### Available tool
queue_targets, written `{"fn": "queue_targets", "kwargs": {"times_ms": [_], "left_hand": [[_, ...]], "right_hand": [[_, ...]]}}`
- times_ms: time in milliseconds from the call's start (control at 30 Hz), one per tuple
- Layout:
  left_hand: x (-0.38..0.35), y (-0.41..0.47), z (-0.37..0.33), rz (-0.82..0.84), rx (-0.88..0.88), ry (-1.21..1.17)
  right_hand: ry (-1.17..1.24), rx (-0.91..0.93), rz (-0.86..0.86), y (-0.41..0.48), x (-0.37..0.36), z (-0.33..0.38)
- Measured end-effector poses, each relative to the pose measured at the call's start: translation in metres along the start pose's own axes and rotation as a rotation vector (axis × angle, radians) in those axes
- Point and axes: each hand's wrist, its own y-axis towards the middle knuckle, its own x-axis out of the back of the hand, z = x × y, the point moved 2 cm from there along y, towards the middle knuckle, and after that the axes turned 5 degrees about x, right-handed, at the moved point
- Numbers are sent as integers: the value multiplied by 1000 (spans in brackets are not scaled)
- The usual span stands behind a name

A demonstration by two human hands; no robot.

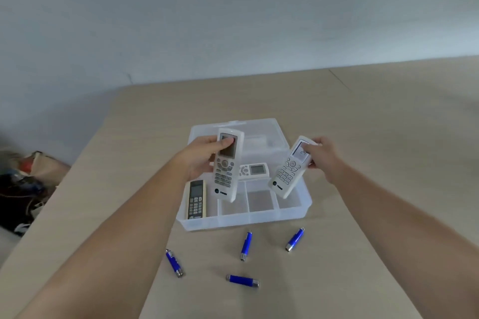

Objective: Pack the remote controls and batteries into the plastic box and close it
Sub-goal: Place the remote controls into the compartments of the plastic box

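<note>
A clear plastic box (246,220) lies open on the table, its lid (261,128) folded back behind it. My left hand (199,156) holds a white remote (226,176) upright above the box's left half. My right hand (325,156) holds a second white remote (289,172), tilted, above the right half. Inside the box lie a beige remote with a dark face (196,199) in the left compartment and a small white remote (254,170) in the middle. Several blue batteries lie on the table in front of the box, among them three (174,263), (245,245), (295,239).
The box's front compartments (260,201) hold nothing. One more blue battery (242,280) lies nearest to me. A dark bag with clutter (23,189) sits off the table's left edge. A pale wall rises behind the table.
</note>
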Motion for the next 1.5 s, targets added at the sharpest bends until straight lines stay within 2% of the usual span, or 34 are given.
{"fn": "queue_targets", "kwargs": {"times_ms": [167, 300, 367, 567, 700, 767, 900, 967, 1200, 1367, 1433, 1500], "left_hand": [[18, 28, 25, -245, 277, -111], [23, 31, 25, -123, 471, 135], [29, 38, 22, -88, 500, 314], [37, 65, 15, -112, 379, 489], [40, 81, 21, -219, 163, 561], [41, 84, 22, -244, 105, 640], [46, 92, 24, -276, 6, 684], [47, 94, 25, -284, -3, 677], [40, 97, 28, -300, -45, 730], [25, 97, 20, -300, -133, 725], [15, 98, 16, -271, -193, 748], [3, 100, 12, -239, -263, 823]], "right_hand": [[106, -84, -11, 20, -38, -11], [194, -199, 16, 31, -70, -31], [190, -228, 18, 35, -86, -39], [234, -316, 33, 40, -127, -51], [216, -389, 12, 44, -132, -56], [16, -308, 64, 49, -130, -54], [-746, -94, 256, 52, -129, -50], [-943, -54, 276, 49, -131, -52], [-988, -32, 116, 45, -132, -63], [-975, -4, 146, 42, -129, -61], [-927, 51, 154, 43, -122, -56], [-876, 180, 97, 44, -110, -47]]}}
